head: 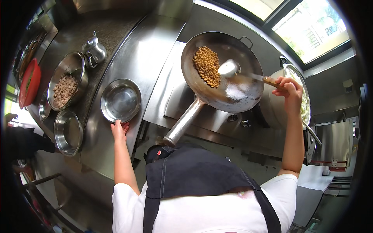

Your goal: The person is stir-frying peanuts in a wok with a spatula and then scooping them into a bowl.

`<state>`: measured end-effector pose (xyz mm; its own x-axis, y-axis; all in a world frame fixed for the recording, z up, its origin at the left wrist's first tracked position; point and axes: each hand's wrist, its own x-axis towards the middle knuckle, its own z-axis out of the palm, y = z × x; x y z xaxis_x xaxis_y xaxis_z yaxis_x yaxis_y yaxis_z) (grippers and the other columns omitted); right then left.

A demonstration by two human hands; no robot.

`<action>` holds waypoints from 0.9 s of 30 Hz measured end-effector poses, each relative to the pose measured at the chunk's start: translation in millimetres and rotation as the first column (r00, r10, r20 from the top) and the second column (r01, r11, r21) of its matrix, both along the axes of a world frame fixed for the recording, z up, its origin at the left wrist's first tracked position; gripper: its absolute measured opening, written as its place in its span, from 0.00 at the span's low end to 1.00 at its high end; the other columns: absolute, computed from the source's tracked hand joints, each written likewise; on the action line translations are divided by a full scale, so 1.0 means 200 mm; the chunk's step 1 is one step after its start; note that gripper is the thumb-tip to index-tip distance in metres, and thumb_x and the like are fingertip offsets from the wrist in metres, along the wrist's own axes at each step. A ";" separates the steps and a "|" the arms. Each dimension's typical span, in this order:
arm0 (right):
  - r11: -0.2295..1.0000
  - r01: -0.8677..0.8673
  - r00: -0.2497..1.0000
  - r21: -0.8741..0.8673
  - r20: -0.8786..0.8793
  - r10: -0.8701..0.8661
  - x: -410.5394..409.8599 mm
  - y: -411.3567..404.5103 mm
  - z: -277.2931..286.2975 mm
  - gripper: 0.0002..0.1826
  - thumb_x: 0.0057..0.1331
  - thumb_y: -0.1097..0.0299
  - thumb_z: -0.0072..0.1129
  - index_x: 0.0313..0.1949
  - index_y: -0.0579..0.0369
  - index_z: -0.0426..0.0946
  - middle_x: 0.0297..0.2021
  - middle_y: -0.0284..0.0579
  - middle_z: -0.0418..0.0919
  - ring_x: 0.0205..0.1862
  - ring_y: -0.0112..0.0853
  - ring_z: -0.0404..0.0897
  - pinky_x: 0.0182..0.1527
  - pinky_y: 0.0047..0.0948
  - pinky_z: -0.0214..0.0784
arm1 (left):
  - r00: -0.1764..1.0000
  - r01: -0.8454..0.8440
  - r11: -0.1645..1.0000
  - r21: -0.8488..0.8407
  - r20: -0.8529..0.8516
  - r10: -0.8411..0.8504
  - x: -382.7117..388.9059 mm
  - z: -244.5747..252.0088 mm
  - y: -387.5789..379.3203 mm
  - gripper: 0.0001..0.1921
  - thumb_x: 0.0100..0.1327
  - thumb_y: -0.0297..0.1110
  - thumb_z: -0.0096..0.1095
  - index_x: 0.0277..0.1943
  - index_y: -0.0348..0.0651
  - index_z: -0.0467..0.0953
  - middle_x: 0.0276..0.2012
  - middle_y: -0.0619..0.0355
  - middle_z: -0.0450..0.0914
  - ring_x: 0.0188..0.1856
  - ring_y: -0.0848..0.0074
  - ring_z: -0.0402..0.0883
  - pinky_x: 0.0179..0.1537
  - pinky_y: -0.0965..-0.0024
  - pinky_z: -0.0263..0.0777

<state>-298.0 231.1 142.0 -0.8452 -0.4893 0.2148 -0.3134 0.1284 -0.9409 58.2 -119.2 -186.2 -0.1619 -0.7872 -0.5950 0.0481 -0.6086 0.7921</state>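
My right hand [288, 88] is closed on the wooden handle of a metal cooking ladle [229, 68], whose head rests inside a large metal wok [233, 96]. Touching the ladle's head is a heap of small brown beans or nuts [207, 65] on the wok's left side. The wok sits over the stove, its long metal handle [186, 121] pointing towards my apron. With the fingers of my left hand [119, 131] I hold the near rim of a round stainless steel bowl [121, 100] on the steel counter. No food shows in this bowl.
Left of the counter stand a steel bowl of minced food [65, 88], another steel bowl [68, 132], a lidded metal pitcher [94, 49] and a red basin [30, 83]. A large pot [272, 102] of pale sliced food is right of the wok. Another person [26, 142] is at far left.
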 end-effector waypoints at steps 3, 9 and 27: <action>0.993 0.074 0.993 0.087 0.085 -0.081 0.00 0.03 0.09 0.10 0.53 0.71 0.42 0.22 0.63 0.71 0.27 0.48 0.75 0.16 0.28 0.75 0.18 0.19 0.71 | 1.000 -0.007 1.000 0.011 0.007 0.007 0.00 0.02 0.00 0.19 0.56 0.35 0.48 0.47 0.37 0.53 0.31 0.54 0.72 0.27 0.71 0.77 0.24 0.74 0.68; 0.915 0.315 0.852 -0.253 0.500 -0.155 -0.06 -0.08 -0.17 0.07 0.55 0.72 0.41 0.23 0.62 0.67 0.29 0.54 0.74 0.25 0.35 0.76 0.24 0.22 0.75 | 1.000 -0.003 1.000 -0.002 -0.015 0.003 0.00 0.00 0.00 0.23 0.55 0.35 0.48 0.51 0.36 0.51 0.30 0.54 0.72 0.26 0.71 0.76 0.25 0.74 0.68; 0.975 0.206 0.952 -0.082 0.248 -0.180 0.03 -0.07 -0.13 0.09 0.56 0.73 0.42 0.23 0.63 0.70 0.28 0.50 0.75 0.19 0.32 0.76 0.20 0.21 0.73 | 1.000 -0.006 1.000 -0.012 0.030 0.007 -0.02 0.02 0.01 0.19 0.56 0.35 0.47 0.47 0.36 0.53 0.31 0.54 0.72 0.27 0.71 0.77 0.25 0.74 0.67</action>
